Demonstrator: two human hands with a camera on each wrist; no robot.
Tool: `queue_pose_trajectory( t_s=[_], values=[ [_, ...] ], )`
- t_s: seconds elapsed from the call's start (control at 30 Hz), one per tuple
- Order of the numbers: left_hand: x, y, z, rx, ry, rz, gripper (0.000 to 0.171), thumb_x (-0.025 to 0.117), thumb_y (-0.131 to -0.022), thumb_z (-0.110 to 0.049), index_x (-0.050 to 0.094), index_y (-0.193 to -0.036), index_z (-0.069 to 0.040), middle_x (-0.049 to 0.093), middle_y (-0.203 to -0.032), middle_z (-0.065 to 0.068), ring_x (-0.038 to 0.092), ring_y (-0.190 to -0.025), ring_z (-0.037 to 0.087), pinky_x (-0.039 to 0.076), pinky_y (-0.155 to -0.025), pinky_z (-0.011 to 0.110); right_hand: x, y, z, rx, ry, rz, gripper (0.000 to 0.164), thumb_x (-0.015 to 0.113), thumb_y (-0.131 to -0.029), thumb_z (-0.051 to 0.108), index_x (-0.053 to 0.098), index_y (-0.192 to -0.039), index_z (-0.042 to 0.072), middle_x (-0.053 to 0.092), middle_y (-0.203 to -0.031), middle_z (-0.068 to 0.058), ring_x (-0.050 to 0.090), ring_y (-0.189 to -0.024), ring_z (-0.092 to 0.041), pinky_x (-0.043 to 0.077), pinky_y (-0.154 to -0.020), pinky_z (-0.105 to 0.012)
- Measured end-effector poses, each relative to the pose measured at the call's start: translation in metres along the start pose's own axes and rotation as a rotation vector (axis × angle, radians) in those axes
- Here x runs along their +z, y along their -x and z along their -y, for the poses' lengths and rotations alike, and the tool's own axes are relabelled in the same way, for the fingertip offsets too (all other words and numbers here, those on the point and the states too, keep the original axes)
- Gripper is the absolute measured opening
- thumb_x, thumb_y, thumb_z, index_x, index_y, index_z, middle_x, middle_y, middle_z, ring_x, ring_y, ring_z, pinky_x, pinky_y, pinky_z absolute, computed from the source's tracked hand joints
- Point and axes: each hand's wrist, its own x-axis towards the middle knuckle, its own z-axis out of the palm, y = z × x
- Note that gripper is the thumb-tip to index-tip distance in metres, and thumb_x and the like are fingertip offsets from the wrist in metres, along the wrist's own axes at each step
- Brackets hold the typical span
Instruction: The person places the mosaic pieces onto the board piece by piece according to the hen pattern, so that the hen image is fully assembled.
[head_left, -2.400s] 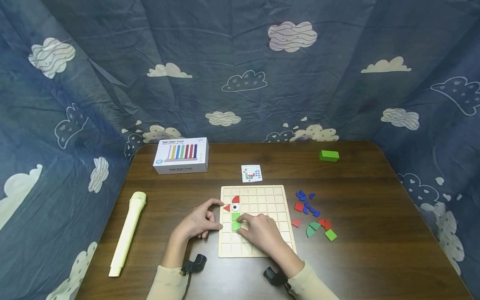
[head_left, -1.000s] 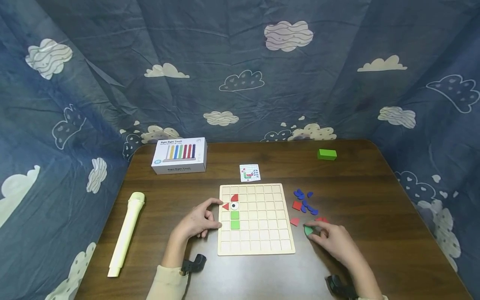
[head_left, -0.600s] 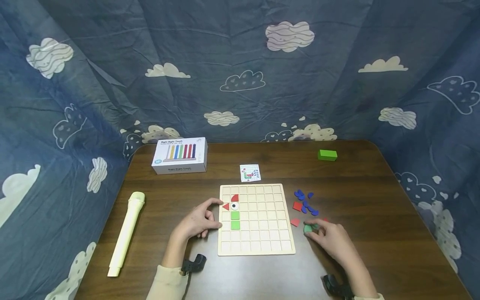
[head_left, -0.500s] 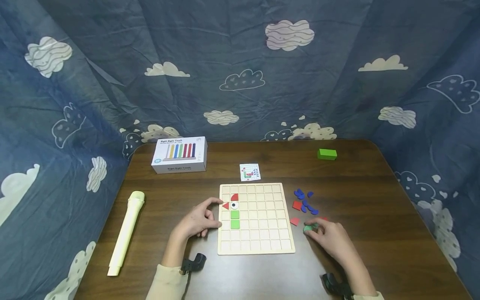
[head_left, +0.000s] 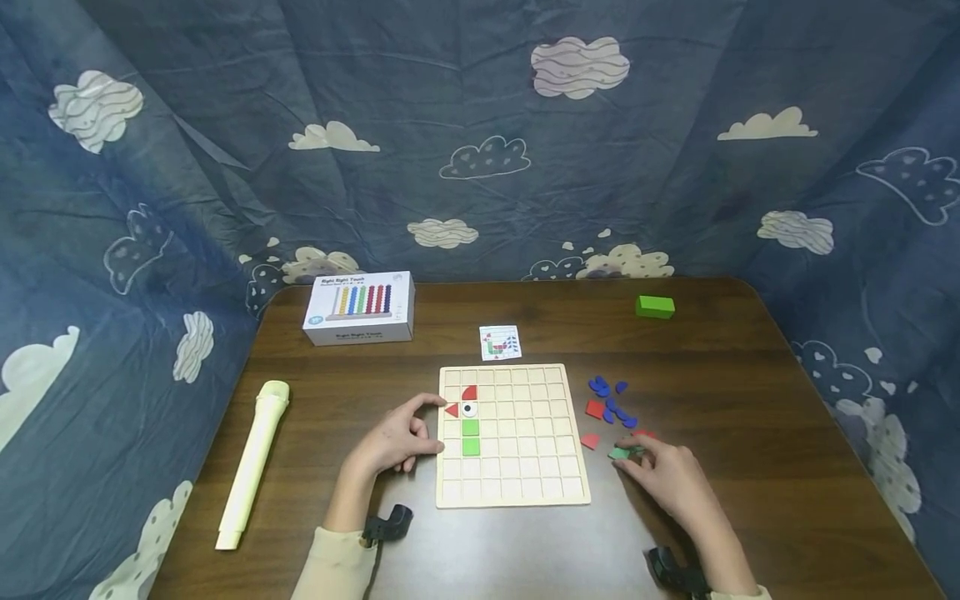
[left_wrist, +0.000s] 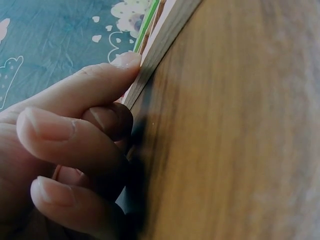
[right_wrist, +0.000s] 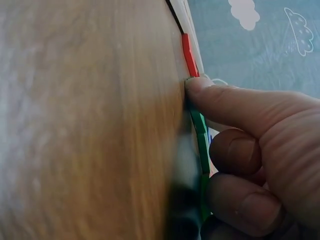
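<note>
On the table lies a pale wooden grid board (head_left: 517, 467). My left hand (head_left: 393, 437) rests at its left edge, index fingertip and thumb tip touching the rim apart from each other, other fingers curled under. On the board sit a red quarter circle (head_left: 469, 392), a red triangle (head_left: 452, 410), a white eye disc (head_left: 469, 409) and two green squares (head_left: 470, 437). Right of the board, my right hand (head_left: 667, 475) pinches a green quarter-circle piece (head_left: 618, 453) between thumb and index finger, low over the table. Another green piece (right_wrist: 203, 155) shows partly behind the fingers.
Blue pieces (head_left: 628, 422), a red square (head_left: 594, 409) and a light-red piece (head_left: 590, 441) lie right of the board. Behind it are a pattern card (head_left: 500, 342), a white box (head_left: 358, 308) and a green block (head_left: 655, 307). A cream tube (head_left: 253, 467) lies left.
My right hand has left the green square on the board and moved right to the loose pieces, where it turns a green quarter circle. My left hand stays at the board's edge.
</note>
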Motion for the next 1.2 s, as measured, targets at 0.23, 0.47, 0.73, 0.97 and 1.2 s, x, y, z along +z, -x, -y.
queue_pose_trajectory(
  t_s=[0.23,0.47,0.73,0.97,1.2],
  values=[
    [0.0,0.001,-0.001,-0.002,-0.001,0.005,0.065,0.083,-0.09,-0.012,0.053,-0.147,-0.022,0.06,-0.065,0.001,0.049,-0.04,0.011,0.037,-0.039,0.022,0.004,-0.002,0.005,0.014,0.048,-0.039,0.033,0.086,-0.088,0.036,0.075,-0.105,0.01,0.05,-0.06,0.007,0.041,-0.051,-0.008,0.03,-0.048,-0.022],
    [-0.001,0.0,-0.002,-0.004,-0.01,-0.011,0.064,0.082,-0.09,-0.011,0.053,-0.147,-0.023,0.06,-0.065,0.0,0.049,-0.04,0.011,0.036,-0.039,0.022,0.002,-0.004,0.008,-0.015,0.064,-0.027,0.037,0.088,-0.085,0.037,0.076,-0.108,0.011,0.049,-0.062,0.007,0.04,-0.054,-0.007,0.029,-0.049,-0.023],
    [-0.001,-0.001,-0.001,-0.018,-0.02,-0.014,0.065,0.082,-0.09,-0.012,0.053,-0.147,-0.024,0.06,-0.065,0.0,0.049,-0.04,0.011,0.036,-0.039,0.022,0.002,-0.002,0.008,-0.003,0.075,-0.037,0.034,0.089,-0.084,0.04,0.073,-0.093,0.012,0.05,-0.061,0.007,0.042,-0.055,-0.009,0.031,-0.049,-0.024],
    [0.001,-0.001,0.0,-0.017,-0.014,-0.013,0.064,0.083,-0.09,-0.013,0.054,-0.146,-0.025,0.061,-0.066,0.001,0.049,-0.04,0.011,0.037,-0.04,0.022,-0.004,0.002,0.005,-0.057,0.032,0.043,0.033,0.085,-0.091,0.028,0.077,-0.121,0.017,0.048,-0.059,0.009,0.038,-0.052,-0.003,0.031,-0.048,-0.022],
    [0.001,0.0,0.001,-0.012,-0.02,-0.014,0.064,0.083,-0.09,-0.013,0.054,-0.146,-0.025,0.061,-0.066,0.001,0.049,-0.041,0.011,0.036,-0.04,0.022,-0.004,0.0,0.004,-0.038,0.046,0.055,0.032,0.086,-0.089,0.032,0.074,-0.112,0.013,0.049,-0.06,0.008,0.04,-0.052,-0.006,0.032,-0.049,-0.023]
  ],
)
